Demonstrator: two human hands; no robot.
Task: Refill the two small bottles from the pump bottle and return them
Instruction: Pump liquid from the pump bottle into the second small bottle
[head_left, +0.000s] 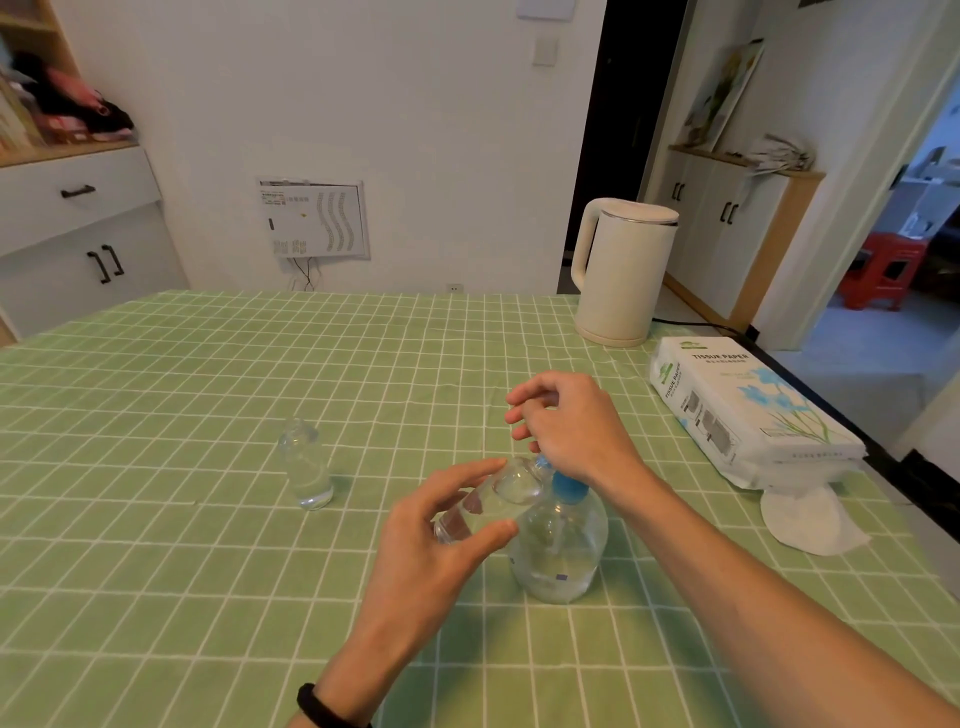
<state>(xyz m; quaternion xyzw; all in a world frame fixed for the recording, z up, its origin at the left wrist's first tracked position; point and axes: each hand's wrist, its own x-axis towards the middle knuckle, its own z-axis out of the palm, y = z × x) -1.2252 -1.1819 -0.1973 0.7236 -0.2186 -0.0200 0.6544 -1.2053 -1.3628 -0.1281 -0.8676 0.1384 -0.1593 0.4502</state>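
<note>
Left hand (441, 535), lower centre of frame, has its grip clamped on a small bottle (488, 506), tilted with its mouth at the spout of the pump bottle (558, 540). Right hand (571, 426) presses the blue pump head, fingers loosely curled, clasping nothing. Centre left, the second bottle (306, 465) stands uncapped on the worktop (156, 519). Filling seems underway; next calls for steady pumping, mouth aligned.

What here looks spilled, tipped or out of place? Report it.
No spill shows. The small bottle is tilted in the left hand at the pump bottle, apparently deliberately. One loose tissue lies beside the tissue pack.
</note>
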